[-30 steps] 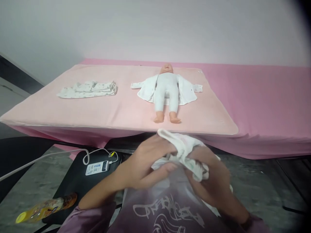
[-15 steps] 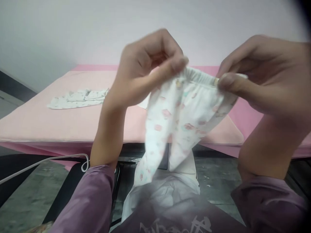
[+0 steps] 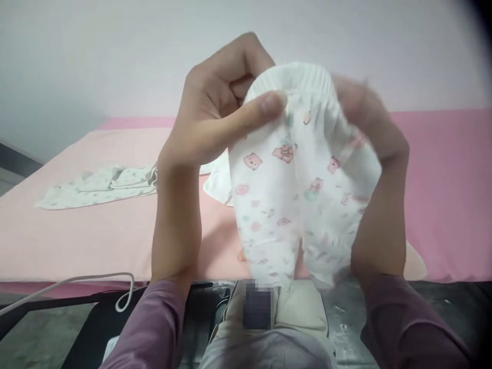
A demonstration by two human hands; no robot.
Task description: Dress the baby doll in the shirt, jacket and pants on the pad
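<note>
Small white baby pants (image 3: 269, 205) with a pink bear print hang upright in front of me, their gathered elastic waistband at the top. My left hand (image 3: 230, 97) pinches the waistband's left part, thumb on the near side and fingers behind. At the right edge of the waistband is my right hand (image 3: 369, 118), smeared by motion. Its fingers are partly hidden behind the cloth, so their grip does not show. The right leg of the pants drapes against my right forearm.
A folded printed garment (image 3: 100, 187) lies on the pink-covered table (image 3: 77, 241) at the left. Another white cloth (image 3: 217, 182) is partly hidden behind the pants. A white cable (image 3: 77, 282) loops by the table's front edge. A pale wall stands behind.
The pants have risen and turned to face me more broadly, legs spreading. My right hand has moved from pinching the waistband's front to behind its right edge. My left hand keeps its pinch.
</note>
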